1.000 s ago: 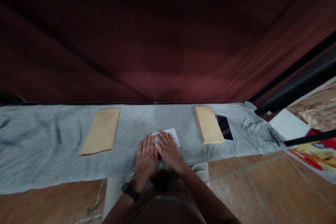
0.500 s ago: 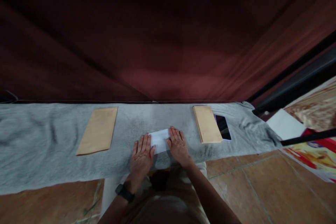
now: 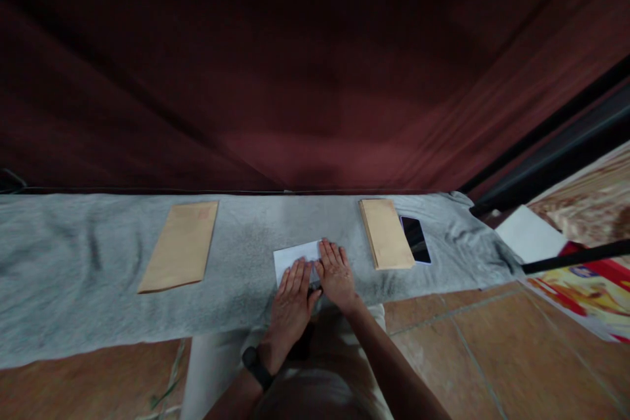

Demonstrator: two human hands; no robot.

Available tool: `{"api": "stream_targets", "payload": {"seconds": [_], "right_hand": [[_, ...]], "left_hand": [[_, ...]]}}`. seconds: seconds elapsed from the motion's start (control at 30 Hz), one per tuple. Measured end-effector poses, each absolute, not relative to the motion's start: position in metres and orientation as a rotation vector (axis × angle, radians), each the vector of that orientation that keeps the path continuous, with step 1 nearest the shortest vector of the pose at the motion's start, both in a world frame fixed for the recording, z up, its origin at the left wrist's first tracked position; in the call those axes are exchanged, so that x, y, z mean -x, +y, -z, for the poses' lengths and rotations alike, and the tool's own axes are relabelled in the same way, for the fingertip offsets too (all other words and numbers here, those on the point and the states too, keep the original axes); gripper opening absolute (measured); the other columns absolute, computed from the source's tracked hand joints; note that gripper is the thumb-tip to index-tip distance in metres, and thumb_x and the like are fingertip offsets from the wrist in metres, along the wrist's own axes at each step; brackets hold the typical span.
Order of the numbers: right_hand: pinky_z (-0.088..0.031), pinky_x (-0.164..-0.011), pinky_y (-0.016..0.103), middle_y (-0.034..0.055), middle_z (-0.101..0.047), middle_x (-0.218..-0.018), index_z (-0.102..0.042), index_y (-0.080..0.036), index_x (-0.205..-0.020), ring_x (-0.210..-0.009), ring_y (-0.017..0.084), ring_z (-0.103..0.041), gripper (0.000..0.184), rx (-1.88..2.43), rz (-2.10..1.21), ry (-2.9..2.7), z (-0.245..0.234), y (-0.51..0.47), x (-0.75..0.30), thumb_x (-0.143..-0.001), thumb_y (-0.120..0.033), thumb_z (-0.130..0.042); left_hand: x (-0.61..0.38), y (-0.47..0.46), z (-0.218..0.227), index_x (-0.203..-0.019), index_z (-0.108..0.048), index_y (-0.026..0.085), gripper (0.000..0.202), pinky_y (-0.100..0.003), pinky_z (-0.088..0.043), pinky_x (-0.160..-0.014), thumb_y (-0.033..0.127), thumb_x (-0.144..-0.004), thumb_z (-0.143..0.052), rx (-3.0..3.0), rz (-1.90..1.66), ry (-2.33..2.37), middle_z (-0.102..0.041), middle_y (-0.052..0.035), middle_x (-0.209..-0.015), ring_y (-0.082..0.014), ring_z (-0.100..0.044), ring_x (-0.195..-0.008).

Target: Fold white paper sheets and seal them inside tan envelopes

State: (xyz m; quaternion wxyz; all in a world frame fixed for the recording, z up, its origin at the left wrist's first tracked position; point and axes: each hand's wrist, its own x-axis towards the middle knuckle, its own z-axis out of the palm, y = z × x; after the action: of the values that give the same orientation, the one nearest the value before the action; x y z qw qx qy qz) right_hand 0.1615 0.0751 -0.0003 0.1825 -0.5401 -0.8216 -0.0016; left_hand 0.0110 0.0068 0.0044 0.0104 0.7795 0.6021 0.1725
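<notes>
A white folded sheet of paper [image 3: 291,256] lies on the grey cloth [image 3: 251,230] in front of me. My left hand [image 3: 291,298] rests on its lower part with the fingers stretched out flat. On its right end lies my right hand [image 3: 337,275], also flat with straight fingers. The two hands are close together, the right thumb near the left fingertips. Both hands hide part of the paper. To the left is a brown envelope [image 3: 182,246], and to the right a stack of brown envelopes [image 3: 388,234].
A dark-screened phone [image 3: 416,239] lies beside the envelope stack. A dark red cloth [image 3: 315,111] hangs behind the surface. Black bars [image 3: 556,144], a white sheet [image 3: 531,234] and a colourful printed box or sheet [image 3: 590,292] are at right. Tiled floor [image 3: 453,341] shows below.
My left hand has slid rightward over the paper toward my right hand, uncovering the paper's left end. My right hand stays almost in place.
</notes>
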Motion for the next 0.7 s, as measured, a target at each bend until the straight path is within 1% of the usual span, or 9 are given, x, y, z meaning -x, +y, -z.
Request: {"api": "stream_targets", "payload": {"seconds": [0.13, 0.27, 0.47, 0.6, 0.7], "right_hand": [[-0.028, -0.122, 0.050, 0.0121, -0.044, -0.159, -0.036, -0.012, -0.158, -0.148, 0.028, -0.038, 0.054, 1.530, -0.004, -2.314, 0.001, 0.075, -0.162, -0.108, -0.032, -0.039], [-0.028, -0.122, 0.050, 0.0113, -0.044, -0.159, -0.038, -0.013, -0.157, -0.147, 0.028, -0.039, 0.053, 1.539, 0.003, -2.299, 0.000, 0.075, -0.161, -0.108, -0.031, -0.038], [-0.028, -0.122, 0.050, 0.0106, -0.043, -0.160, -0.036, -0.014, -0.158, -0.148, 0.029, -0.038, 0.054, 1.580, -0.018, -2.303, -0.003, 0.073, -0.163, -0.108, -0.032, -0.038], [-0.028, -0.122, 0.051, 0.0101, -0.042, -0.161, -0.037, -0.016, -0.158, -0.148, 0.030, -0.038, 0.053, 1.626, -0.023, -2.275, -0.004, 0.073, -0.170, -0.107, -0.029, -0.037], [-0.028, -0.121, 0.052, 0.0115, -0.041, -0.161, -0.038, -0.015, -0.158, -0.148, 0.031, -0.038, 0.052, 1.648, -0.037, -2.253, -0.006, 0.073, -0.173, -0.107, -0.028, -0.038]], "left_hand": [[0.004, 0.000, -0.002, -0.155, -0.037, 0.007, 0.068, -0.048, -0.032, -0.124, 0.050, -0.103, -0.037, -2.407, -0.512, 1.968, -0.041, -0.0190, -0.160, -0.0287, -0.033, -0.152], [0.024, -0.006, -0.005, -0.154, -0.039, 0.004, 0.070, -0.048, -0.031, -0.124, 0.052, -0.103, -0.035, -2.407, -0.526, 2.018, -0.043, -0.0210, -0.158, -0.0299, -0.035, -0.151], [0.035, -0.010, -0.006, -0.154, -0.038, 0.003, 0.065, -0.049, -0.032, -0.122, 0.044, -0.104, -0.032, -2.431, -0.543, 2.052, -0.046, -0.0209, -0.156, -0.0299, -0.039, -0.149], [0.035, -0.010, -0.005, -0.154, -0.039, 0.003, 0.062, -0.052, -0.029, -0.123, 0.040, -0.104, -0.032, -2.438, -0.517, 2.063, -0.044, -0.0198, -0.157, -0.0306, -0.039, -0.149], [0.035, -0.010, -0.004, -0.155, -0.038, 0.005, 0.061, -0.052, -0.028, -0.123, 0.038, -0.103, -0.032, -2.428, -0.514, 2.064, -0.042, -0.0186, -0.159, -0.0307, -0.038, -0.149]]}}
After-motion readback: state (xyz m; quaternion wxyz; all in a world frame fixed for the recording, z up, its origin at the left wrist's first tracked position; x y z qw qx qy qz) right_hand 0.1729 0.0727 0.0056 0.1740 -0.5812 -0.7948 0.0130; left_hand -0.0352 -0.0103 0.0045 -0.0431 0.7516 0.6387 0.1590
